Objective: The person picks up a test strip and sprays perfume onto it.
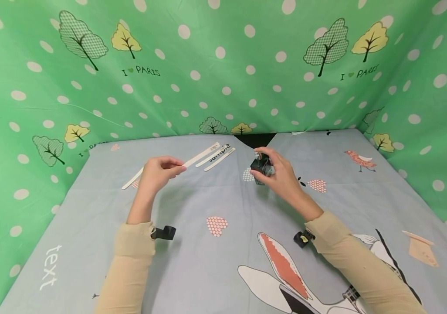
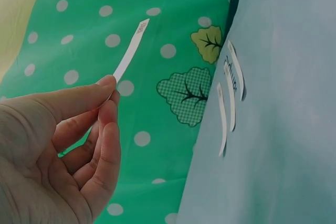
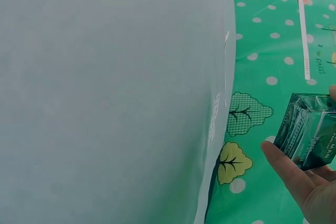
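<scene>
My left hand [image 1: 179, 167] pinches a long white paper strip [image 1: 201, 155] between thumb and fingers, held just above the table at the back left. The left wrist view shows the same strip [image 2: 130, 53] rising from my fingertips [image 2: 108, 83]. My right hand [image 1: 261, 163] grips a small dark teal glass bottle [image 1: 260, 169], lifted a little off the table near the back centre. The bottle [image 3: 310, 136] is square and see-through in the right wrist view, with my thumb [image 3: 286, 170] under it. The strip's far end points toward the bottle, with a gap between them.
Three more white strips [image 1: 218, 157] lie side by side on the grey-blue printed table cover [image 1: 215, 261], between my hands at the back; they also show as strips [image 2: 229, 100] in the left wrist view. Green polka-dot cloth walls [image 1: 223, 78] close the back and both sides.
</scene>
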